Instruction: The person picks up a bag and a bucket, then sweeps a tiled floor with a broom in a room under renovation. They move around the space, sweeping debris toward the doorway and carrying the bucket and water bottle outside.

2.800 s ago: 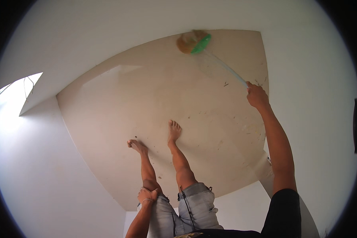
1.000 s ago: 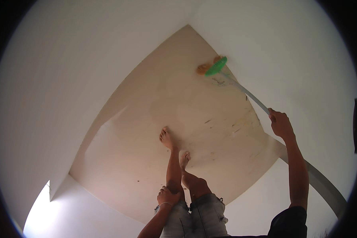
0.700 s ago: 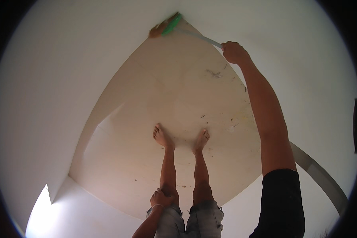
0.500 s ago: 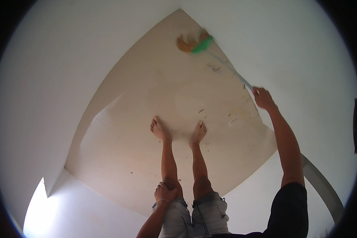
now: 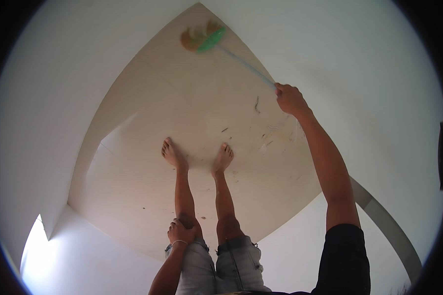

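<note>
2 white walls [image 5: 369, 98] meet at far corner of floor [image 5: 147, 98]; tight spot, likely wants bristle tips worked in
Floor pale, specked toward right wall; overlapping strokes would suit
Broom [image 5: 210, 40] just short of that corner, bristles [image 5: 188, 40] blurred; better keep them low so bits don't fly
Right hand [image 5: 291, 100] clasping handle [image 5: 246, 66]; even pulls should beat flicks
Left hand [image 5: 180, 231] draped over left knee [image 5: 195, 228], no tool; can't tell how firmly, decent brace
Loose dark strands [image 5: 257, 104] nearer right wall, dark sliver [image 5: 225, 130] ahead of right foot [image 5: 224, 156], easy to miss
</note>
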Demonstrator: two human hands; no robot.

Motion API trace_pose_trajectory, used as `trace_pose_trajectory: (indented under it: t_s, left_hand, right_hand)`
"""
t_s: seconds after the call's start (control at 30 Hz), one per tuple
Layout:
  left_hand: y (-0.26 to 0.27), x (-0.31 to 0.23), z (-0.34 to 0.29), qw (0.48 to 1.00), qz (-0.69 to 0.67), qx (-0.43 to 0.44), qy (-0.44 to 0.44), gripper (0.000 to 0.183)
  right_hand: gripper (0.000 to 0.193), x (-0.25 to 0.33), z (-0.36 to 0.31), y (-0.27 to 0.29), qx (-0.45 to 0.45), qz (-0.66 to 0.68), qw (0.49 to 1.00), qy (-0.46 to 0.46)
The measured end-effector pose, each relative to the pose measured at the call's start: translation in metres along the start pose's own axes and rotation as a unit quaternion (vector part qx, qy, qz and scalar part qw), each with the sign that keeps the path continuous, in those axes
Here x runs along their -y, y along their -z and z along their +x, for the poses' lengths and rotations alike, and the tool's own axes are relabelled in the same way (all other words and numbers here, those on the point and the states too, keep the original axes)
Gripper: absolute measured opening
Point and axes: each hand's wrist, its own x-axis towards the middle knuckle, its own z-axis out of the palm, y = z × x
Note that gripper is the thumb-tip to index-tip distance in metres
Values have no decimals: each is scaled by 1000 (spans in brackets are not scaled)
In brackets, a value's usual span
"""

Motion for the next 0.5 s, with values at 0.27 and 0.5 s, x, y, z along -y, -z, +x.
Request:
trace_pose_trajectory:
  t_s: [0.27, 0.5]
  left_hand:
    - [0, -16, -4, 1000, -1, 0, -5, 104]
    - [0, -20, -7, 1000, 17, -6, -8, 100]
  right_hand:
    - [23, -208, -347, -19, 224, -146, 936, -230]
    - [37, -111, -340, 27, 26, 102, 992, -72]
